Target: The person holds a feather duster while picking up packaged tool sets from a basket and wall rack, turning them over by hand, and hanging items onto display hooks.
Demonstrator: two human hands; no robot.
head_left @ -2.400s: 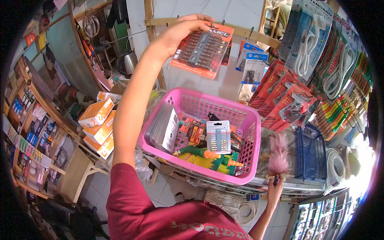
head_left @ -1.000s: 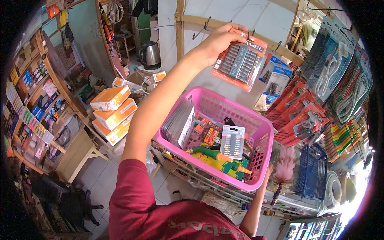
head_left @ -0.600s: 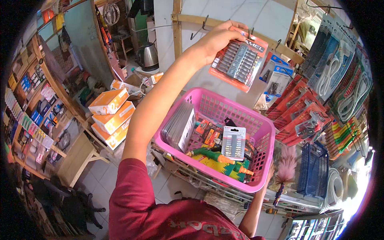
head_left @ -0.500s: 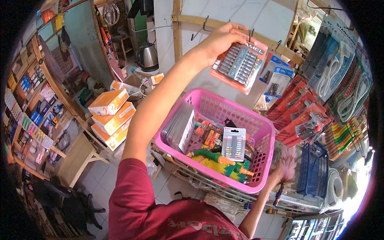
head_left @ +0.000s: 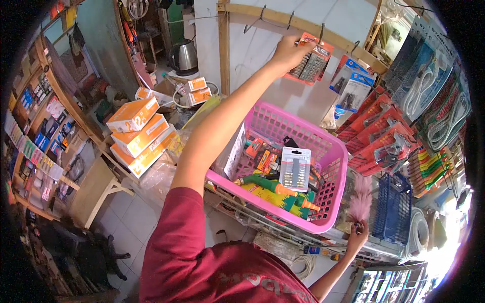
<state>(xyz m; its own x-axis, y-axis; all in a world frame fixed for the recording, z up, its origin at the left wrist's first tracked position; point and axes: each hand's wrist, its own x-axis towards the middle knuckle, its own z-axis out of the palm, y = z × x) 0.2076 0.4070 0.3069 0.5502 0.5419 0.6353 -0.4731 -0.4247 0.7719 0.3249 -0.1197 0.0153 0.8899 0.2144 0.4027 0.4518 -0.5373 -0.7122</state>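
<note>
My left hand (head_left: 290, 53) reaches up to the wall rail and grips the left edge of a red blister pack of screwdriver bits (head_left: 310, 63). The pack is up at a hook (head_left: 322, 34); whether the hook passes through its hole I cannot tell. Low on the right, my right hand (head_left: 358, 236) is closed round the handle of a pink feather duster (head_left: 361, 199), fluffy end upward. Between the arms stands a pink basket (head_left: 339, 194). A grey bit-set card (head_left: 295, 170), a green-and-orange hose nozzle (head_left: 270, 185) and several other packs lie in it.
A wooden rail (head_left: 283, 21) with hooks crosses the wall. Blue-and-white packs (head_left: 355, 91) and red packs (head_left: 382, 134) hang to the right, above a blue basket (head_left: 394, 209). Orange-and-white boxes (head_left: 139, 134) are stacked left; a kettle (head_left: 184, 56) stands behind.
My left hand has carried the bits pack farther from me, toward the rail's hook. My right hand and the duster have shifted slightly, and the view has moved a little.
</note>
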